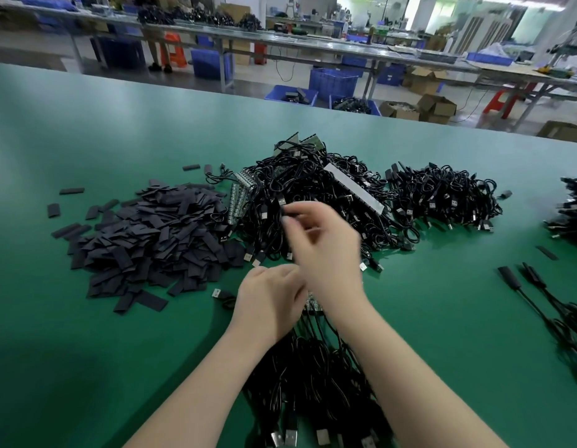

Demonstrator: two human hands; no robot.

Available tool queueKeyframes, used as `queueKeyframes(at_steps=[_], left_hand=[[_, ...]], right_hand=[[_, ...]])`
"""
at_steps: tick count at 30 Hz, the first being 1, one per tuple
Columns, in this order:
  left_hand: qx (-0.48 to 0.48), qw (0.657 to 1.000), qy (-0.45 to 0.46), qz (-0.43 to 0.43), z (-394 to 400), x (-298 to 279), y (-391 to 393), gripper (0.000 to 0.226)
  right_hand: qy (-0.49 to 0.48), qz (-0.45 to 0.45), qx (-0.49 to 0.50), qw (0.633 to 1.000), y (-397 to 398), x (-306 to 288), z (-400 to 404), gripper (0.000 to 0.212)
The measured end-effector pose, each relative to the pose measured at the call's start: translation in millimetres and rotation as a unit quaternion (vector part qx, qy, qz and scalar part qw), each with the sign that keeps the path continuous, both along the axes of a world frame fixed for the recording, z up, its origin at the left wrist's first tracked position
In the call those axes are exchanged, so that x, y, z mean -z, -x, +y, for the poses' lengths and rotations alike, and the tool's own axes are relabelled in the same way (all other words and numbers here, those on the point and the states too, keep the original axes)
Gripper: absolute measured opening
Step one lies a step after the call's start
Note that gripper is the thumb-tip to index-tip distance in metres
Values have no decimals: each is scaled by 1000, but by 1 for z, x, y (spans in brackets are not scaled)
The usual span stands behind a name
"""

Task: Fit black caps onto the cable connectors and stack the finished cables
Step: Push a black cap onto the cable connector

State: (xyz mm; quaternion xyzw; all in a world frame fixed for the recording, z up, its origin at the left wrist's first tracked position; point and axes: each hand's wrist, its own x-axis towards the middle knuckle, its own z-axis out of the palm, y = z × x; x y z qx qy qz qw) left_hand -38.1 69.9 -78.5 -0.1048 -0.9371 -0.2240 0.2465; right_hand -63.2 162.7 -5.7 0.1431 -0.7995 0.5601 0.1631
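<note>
On the green table [86, 140], a heap of flat black caps [145, 234] lies at the left. Beside it the left hand [267, 302] curls, its grip hidden (what it holds cannot be told). The blurred right hand [322, 247] pinches something small over the middle cable pile [313, 189]. Further right sits another cable heap [442, 195], then two capped cables [523, 286].

Two bare forearms, no sleeves, hands [300, 263] ungloved, no rings

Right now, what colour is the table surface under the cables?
Green, a plain table; the head view shows it.
</note>
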Motion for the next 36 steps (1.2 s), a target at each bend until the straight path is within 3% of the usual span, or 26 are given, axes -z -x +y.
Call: queueKeyframes(at_steps=[2, 5, 11, 17, 22, 28, 36], left_hand=[[16, 998, -50, -17, 2, -3, 1, 18], [32, 984, -130, -121, 6, -4, 2, 25], [48, 968, -116, -219, 12, -13, 15, 36], [-11, 979, -104, -172, 25, -6, 11, 23], [13, 992, -93, -83, 20, 2, -1, 19], [32, 983, -153, -93, 21, 3, -7, 28], [47, 982, -155, -98, 21, 3, -7, 30]], right_hand=[[103, -44, 50, 993, 1, 8, 38, 13], [189, -114, 105, 970, 1, 31, 79, 13], [177, -167, 107, 964, -10, 73, 99, 17], [208, -156, 91, 961, -17, 81, 102, 21], [225, -172, 70, 956, -18, 84, 102, 21], [261, -183, 28, 947, -22, 81, 96, 21], [233, -187, 18, 954, -23, 81, 94, 18]])
